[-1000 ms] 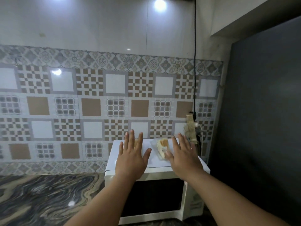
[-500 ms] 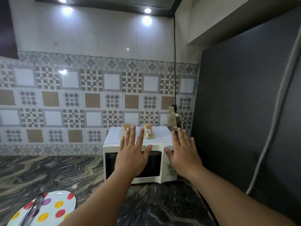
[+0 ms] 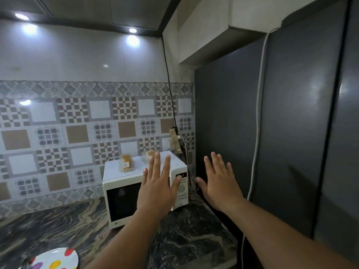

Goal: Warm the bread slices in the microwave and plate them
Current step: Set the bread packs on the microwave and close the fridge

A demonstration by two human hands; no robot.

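Observation:
A white microwave [image 3: 124, 199] with a dark door stands shut on the marbled counter against the tiled wall. On its top lie two clear packets of bread: one packet [image 3: 126, 163] at the left, another packet [image 3: 149, 154] partly behind my fingers. My left hand [image 3: 157, 188] is held up flat with fingers spread, in front of the microwave's right half and control panel. My right hand [image 3: 219, 181] is also spread flat in the air, to the right of the microwave before the dark panel. Both hands hold nothing.
A white plate [image 3: 58, 259] with coloured dots sits at the bottom left on the counter [image 3: 194, 230]. A power strip [image 3: 174, 141] with plugs hangs behind the microwave's right corner. A tall dark grey panel [image 3: 281, 133] with a white cable closes off the right side.
The view has pulled back and turned right; the microwave now looks smaller and further left. Both hands stay spread and empty, now further apart, the right one off the microwave.

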